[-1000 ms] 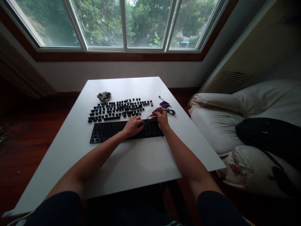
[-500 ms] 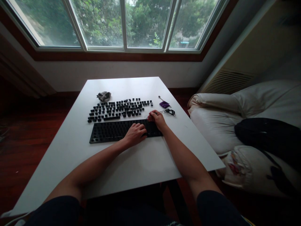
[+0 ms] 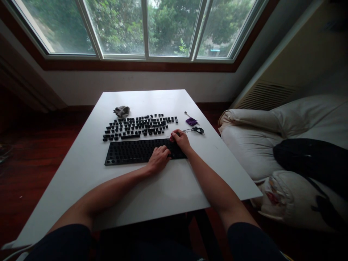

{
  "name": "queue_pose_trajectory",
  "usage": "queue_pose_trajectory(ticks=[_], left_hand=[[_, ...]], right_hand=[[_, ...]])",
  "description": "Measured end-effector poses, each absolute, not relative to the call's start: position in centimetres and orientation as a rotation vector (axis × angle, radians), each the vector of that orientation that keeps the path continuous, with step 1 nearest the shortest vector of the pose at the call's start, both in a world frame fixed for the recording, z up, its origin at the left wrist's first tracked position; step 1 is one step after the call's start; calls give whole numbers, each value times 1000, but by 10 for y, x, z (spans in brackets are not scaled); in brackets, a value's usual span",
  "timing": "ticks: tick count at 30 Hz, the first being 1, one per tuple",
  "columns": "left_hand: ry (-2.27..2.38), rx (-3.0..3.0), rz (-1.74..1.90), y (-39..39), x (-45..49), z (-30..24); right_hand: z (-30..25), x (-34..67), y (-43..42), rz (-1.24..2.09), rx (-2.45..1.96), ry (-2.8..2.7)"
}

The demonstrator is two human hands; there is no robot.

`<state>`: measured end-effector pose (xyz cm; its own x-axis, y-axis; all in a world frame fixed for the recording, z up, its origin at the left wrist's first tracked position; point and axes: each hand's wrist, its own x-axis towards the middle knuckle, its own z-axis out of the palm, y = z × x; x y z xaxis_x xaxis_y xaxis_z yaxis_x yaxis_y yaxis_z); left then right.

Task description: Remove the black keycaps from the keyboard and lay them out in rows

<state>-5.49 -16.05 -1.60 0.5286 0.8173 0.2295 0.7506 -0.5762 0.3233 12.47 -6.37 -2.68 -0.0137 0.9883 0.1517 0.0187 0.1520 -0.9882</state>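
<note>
A black keyboard (image 3: 127, 151), its keycaps largely off, lies on the white table. My left hand (image 3: 160, 158) rests on its right half, fingers curled down onto it and the fingertips partly hidden. Above the keyboard's far right part, my right hand (image 3: 179, 139) is closed in a pinch around a thin wire tool, apparently a wire keycap puller (image 3: 169, 136), mostly covered by the fingers. Just beyond the keyboard, loose black keycaps (image 3: 137, 125) stand in rough rows, with a long spacebar keycap (image 3: 130, 136) nearest to it.
Right of the keycaps lie a coiled black cable (image 3: 198, 130), a purple pouch (image 3: 191, 121) and a small brush-like stick (image 3: 186, 113). A crumpled grey cloth (image 3: 121, 111) sits at the back left of the white table (image 3: 152, 192). A pale sofa (image 3: 239, 141) stands to the right.
The view has shifted slightly. My right hand has moved a little at the keyboard's far right part, its fingers still pinched. My left hand stays on the keyboard.
</note>
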Motion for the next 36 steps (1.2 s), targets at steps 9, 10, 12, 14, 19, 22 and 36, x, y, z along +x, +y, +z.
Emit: queue_pose_trajectory(ticks=[9,10,12,14,19,22,36], left_hand=[[1232,2614,619,-170,-41,-22],[1212,2637,613,-170,-40,-20],[1230,2633,645,-168,-42,-15],[1302,2579,720,-160,-45,-8],[1500,2431,857,-115,-55,7],[1614,2392,825,-80,-55,12],[1850,2363,658,-20,-34,-2]], right_hand=[[-23,124,-65,1148,-1097,-1230],[-23,124,-65,1156,-1091,-1215],[-21,126,-64,1186,-1070,-1156],[-20,128,-63,1228,-1038,-1058],[-17,133,-59,1284,-966,-831],[-15,136,-59,1280,-948,-747],[-18,140,-56,1304,-909,-724]])
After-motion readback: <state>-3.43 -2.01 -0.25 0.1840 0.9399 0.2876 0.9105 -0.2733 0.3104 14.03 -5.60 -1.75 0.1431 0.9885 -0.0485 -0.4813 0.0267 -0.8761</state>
